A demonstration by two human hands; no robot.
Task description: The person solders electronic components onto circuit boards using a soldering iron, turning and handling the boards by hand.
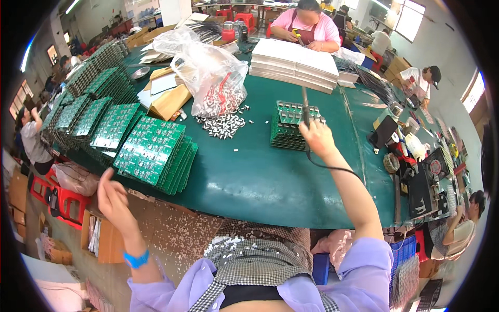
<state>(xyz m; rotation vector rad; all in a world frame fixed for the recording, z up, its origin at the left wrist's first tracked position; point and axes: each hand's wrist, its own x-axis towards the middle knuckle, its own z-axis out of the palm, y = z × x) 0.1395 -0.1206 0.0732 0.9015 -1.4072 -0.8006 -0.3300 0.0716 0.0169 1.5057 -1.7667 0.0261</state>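
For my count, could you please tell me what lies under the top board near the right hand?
Under the top board, front edges of more green boards show; their upper faces are covered.

Circuit-board rows [148, 148] on table [239, 174], left side. Small parts [222, 126] before plastic bag [208, 67]; another board stack [286, 132] right.

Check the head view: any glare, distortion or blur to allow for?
Head view: pale glare on the green tabletop toward its near edge, upper-right window washed out; head view: fisheye bending bows the tabletop's edge, corners black; head view: right hand and the corded tool it holds look readable, without strong blur.
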